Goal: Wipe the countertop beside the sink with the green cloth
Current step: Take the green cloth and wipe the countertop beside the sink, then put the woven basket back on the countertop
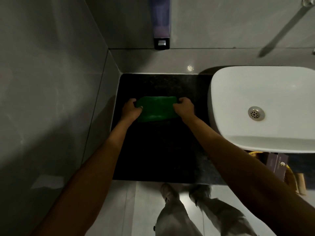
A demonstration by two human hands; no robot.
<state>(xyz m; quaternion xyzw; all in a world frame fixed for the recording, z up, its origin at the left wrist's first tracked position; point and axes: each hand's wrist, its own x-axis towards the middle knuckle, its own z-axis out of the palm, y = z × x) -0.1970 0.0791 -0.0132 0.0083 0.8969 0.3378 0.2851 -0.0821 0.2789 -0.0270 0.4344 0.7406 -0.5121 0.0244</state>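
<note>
Item: green cloth (157, 109), 1 piece, lying flat on the black speckled countertop (158, 150), roughly midway between the grey tiled side wall (51, 82) and the white basin (262, 108), nearer the back edge than the front.

Left hand (131, 109): resting on the cloth's left end, fingers curling closed over that edge and pinching it, thumb lying on top of the fabric.

Right hand (185, 107): sitting on the cloth's right end, fingers bunching tightly around the upper right corner. Both forearms are reaching in from the lower frame, the cloth stretching between the 2 hands.

Basin: standing on the countertop to the right of the cloth, apart from it, with 1 metal drain (256, 113) showing in its bowl.

Soap dispenser (161, 23): hanging on the back wall above the countertop, its dark base facing down.

Metal spout (286, 28): slanting across the upper right, blurred.

Below the counter edge: pale floor tiles, 2 shoes (168, 192) and light trouser legs showing.

Under the basin's front rim: a dark box (277, 165) standing beside yellow items too dim to identify.
</note>
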